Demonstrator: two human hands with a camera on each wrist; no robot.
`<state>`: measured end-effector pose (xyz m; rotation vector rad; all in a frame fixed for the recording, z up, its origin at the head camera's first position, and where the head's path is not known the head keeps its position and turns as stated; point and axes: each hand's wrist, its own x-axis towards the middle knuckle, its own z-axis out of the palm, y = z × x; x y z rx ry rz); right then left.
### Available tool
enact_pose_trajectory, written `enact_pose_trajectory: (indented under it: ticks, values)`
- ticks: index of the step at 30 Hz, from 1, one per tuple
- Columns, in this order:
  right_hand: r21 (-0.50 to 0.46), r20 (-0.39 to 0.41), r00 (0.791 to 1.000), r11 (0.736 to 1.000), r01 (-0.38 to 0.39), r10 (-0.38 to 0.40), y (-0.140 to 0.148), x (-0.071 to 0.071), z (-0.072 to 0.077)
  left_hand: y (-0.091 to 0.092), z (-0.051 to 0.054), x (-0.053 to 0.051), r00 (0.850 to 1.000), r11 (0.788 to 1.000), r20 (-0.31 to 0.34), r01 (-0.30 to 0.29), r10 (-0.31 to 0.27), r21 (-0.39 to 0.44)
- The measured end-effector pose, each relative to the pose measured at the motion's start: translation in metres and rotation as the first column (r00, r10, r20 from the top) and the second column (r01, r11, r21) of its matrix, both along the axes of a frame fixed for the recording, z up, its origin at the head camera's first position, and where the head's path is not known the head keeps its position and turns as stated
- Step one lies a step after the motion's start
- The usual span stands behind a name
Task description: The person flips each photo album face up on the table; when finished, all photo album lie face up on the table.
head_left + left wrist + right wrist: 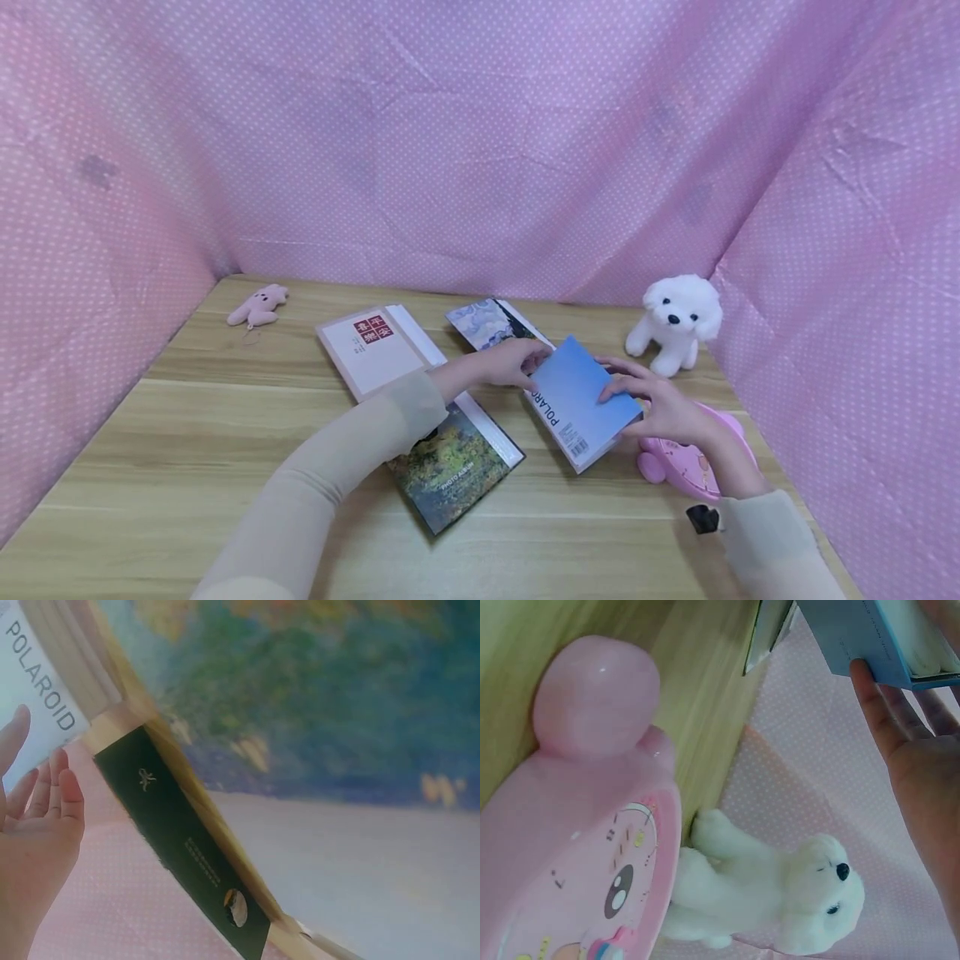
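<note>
Both hands hold a blue album (581, 383) lettered POLAROID, tilted over the table. My left hand (510, 363) grips its left edge; in the left wrist view the thumb (16, 739) lies on the cover and the fingers are behind. At the right edge, my right hand (663, 407) holds it between fingers and thumb; the right wrist view shows fingertips against the blue cover (855, 634). Partly hidden behind the left hand is an album with a purple-blue painted cover (483, 325). Left of it lie a pale album with red characters (348, 358) and a dark green PHOTO ALBUM (457, 471).
A pink clock (592, 825) stands at the right, under my right forearm in the head view. Behind it is a white plush dog (678, 312). A small pink plush toy (260, 305) lies at the back left. Pink dotted cloth (465, 167) surrounds the wooden table (187, 467).
</note>
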<state>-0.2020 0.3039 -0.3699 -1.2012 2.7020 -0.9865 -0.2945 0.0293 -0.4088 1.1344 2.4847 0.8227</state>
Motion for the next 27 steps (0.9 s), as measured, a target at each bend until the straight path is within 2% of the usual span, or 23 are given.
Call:
enact_pose_trajectory:
  ticks: [5,13,20,27]
  values:
    - [0.015,-0.074,0.997,1.000,-0.022,0.023,0.008,-0.008,-0.008,0.000,0.005,0.004,1.000,1.000,0.012,-0.003,0.003,0.024]
    - [0.105,-0.151,0.986,0.993,-0.059,0.075,0.004,-0.005,0.002,-0.001,0.013,0.010,0.993,0.990,0.114,-0.041,0.026,0.134]
    - [0.182,-0.217,0.970,0.981,-0.068,0.108,-0.002,0.001,0.010,-0.004,0.013,0.011,0.986,0.977,0.166,-0.048,0.013,0.206]
    - [0.198,-0.230,0.963,0.976,-0.094,0.140,-0.004,0.005,0.011,-0.006,0.011,0.015,0.980,0.968,0.198,-0.063,0.013,0.245]
